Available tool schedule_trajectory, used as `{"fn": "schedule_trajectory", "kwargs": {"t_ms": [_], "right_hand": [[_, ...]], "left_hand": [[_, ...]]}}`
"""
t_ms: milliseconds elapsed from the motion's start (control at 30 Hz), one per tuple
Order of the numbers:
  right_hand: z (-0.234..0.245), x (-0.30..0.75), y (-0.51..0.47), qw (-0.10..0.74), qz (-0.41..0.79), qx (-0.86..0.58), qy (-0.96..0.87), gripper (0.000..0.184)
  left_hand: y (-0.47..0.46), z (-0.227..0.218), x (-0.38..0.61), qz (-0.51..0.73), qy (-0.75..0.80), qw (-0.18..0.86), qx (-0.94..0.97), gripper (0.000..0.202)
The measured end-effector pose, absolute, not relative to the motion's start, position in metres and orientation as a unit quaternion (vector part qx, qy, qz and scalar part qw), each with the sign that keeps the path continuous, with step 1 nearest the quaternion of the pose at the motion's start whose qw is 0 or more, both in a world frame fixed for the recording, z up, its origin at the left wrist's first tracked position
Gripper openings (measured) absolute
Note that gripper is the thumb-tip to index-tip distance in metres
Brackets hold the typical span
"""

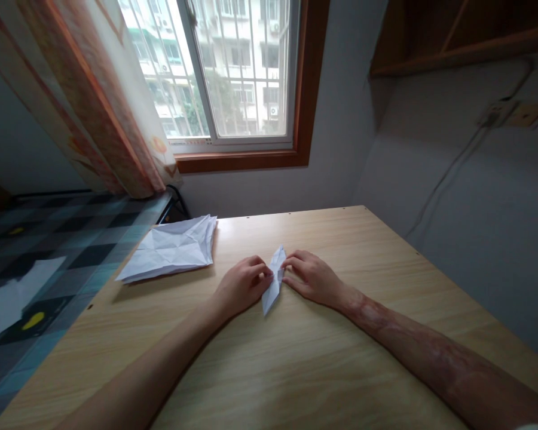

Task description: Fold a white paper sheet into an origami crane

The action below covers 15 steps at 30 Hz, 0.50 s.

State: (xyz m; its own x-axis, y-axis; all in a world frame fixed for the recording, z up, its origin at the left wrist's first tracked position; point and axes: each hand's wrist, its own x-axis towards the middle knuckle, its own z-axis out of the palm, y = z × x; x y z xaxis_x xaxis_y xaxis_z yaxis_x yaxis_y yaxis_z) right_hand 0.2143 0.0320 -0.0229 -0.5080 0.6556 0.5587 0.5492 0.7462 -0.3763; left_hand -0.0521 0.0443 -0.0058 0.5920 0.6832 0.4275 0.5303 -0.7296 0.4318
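A person's two bare hands meet at a small, narrow piece of folded white paper (273,294) near the middle of a light wood-grain table (233,370). The paper is slim and pointed at both ends, like a stretched diamond. Its long axis runs away from the person, the near tip leaning left and the far tip leaning right, so the hands come at its long sides, not its points. The left hand (247,279) lies just left of it, fingers curled, thumb and fingertips pinching the left edge around mid-length. The right hand (312,278) lies just right, bent fingers and thumb at the opposite edge; whether it grips the paper or only touches it, I cannot tell. Neither hand is clearly nearer, as the paper sits between them. Both tips stick out past the fingers. Farther left, apart from the hands, a stack of creased white sheets (170,249) rests near the table's left edge.
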Motion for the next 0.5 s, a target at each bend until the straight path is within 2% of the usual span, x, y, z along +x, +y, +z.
{"fn": "schedule_trajectory", "kwargs": {"t_ms": [100, 300, 367, 500], "right_hand": [[-0.025, 0.214, 0.033, 0.348, 0.041, -0.339, -0.873, 0.005], [-0.023, 0.212, 0.032, 0.334, -0.009, -0.329, -0.883, 0.002], [-0.023, 0.211, 0.032, 0.331, -0.018, -0.334, -0.882, 0.004], [-0.024, 0.211, 0.031, 0.333, -0.028, -0.349, -0.875, 0.012]], "left_hand": [[0.040, -0.005, -0.050, 0.298, 0.362, 0.142, 0.872, 0.020], [0.029, -0.001, -0.040, 0.302, 0.380, 0.086, 0.870, 0.025], [0.028, -0.003, -0.038, 0.304, 0.385, 0.059, 0.869, 0.025], [0.026, -0.006, -0.037, 0.288, 0.371, -0.002, 0.883, 0.014]]}}
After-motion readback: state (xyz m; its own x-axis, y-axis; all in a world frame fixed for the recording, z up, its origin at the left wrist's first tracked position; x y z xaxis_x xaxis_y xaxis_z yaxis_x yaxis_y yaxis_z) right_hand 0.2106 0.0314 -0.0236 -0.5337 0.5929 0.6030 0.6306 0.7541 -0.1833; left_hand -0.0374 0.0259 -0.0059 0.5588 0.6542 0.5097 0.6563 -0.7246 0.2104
